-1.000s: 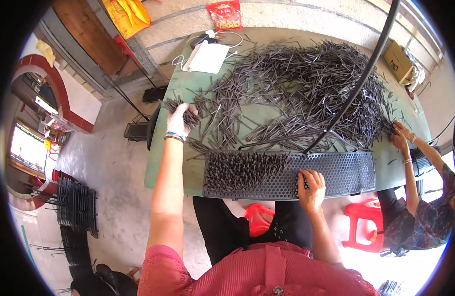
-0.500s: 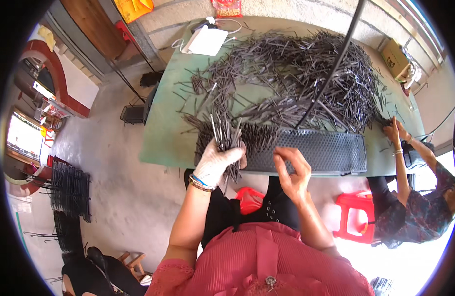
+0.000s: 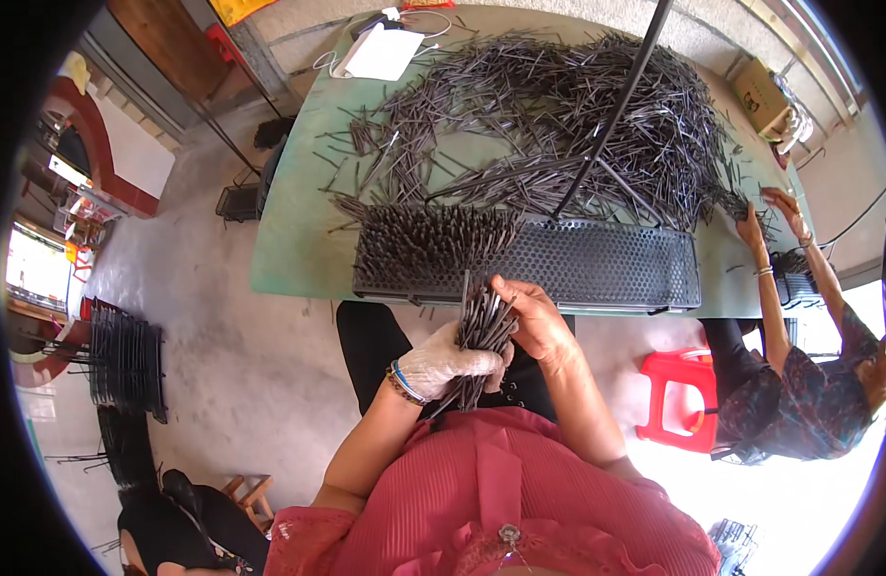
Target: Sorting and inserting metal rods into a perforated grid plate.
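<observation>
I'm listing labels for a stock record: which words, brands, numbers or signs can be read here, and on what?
None can be read with certainty.
Cardboard box at the table's right: a dark mark and faint print, too small to read.
Red packet: cut off by the upper edge, nothing legible.
White sheet: no print visible.

dark sticks [image 3: 669, 125], perforated tray [image 3: 621, 261] on green table [image 3: 294, 235]

Daylight bleaches the floor [image 3: 678, 494] white over to the right; the worktop [image 3: 294, 240] bows, corners black.
</observation>
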### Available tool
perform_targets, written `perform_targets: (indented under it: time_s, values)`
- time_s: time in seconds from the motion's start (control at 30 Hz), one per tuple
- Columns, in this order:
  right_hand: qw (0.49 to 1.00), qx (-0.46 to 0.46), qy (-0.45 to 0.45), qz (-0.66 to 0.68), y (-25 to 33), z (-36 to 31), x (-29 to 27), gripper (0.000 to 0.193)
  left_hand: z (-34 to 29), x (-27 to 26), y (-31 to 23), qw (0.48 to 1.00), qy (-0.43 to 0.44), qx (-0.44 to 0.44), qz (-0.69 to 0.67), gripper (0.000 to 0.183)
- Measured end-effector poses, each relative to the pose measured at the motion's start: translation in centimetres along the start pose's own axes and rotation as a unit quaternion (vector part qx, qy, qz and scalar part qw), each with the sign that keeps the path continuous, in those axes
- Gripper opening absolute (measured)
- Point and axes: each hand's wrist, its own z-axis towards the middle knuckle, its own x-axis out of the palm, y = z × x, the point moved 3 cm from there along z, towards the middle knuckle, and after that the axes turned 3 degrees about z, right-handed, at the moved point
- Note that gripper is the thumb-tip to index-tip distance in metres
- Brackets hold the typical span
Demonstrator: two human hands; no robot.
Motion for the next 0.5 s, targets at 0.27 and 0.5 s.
perform_targets:
  time_s: [0.27,0.5]
  values:
    - [0.988,-0.046,-0.078,-0.122,-0.6,0.4,-2.5,0.027,0.8,-0.7,2.2,0.998,-0.035,-0.018,-0.042,0.039]
    - [0.963,-0.097,-0.056,-0.243,1.0,0.6,-1.5,0.026,-0.4,-0.4,2.0,0.995,-0.088,-0.033,-0.017,0.048]
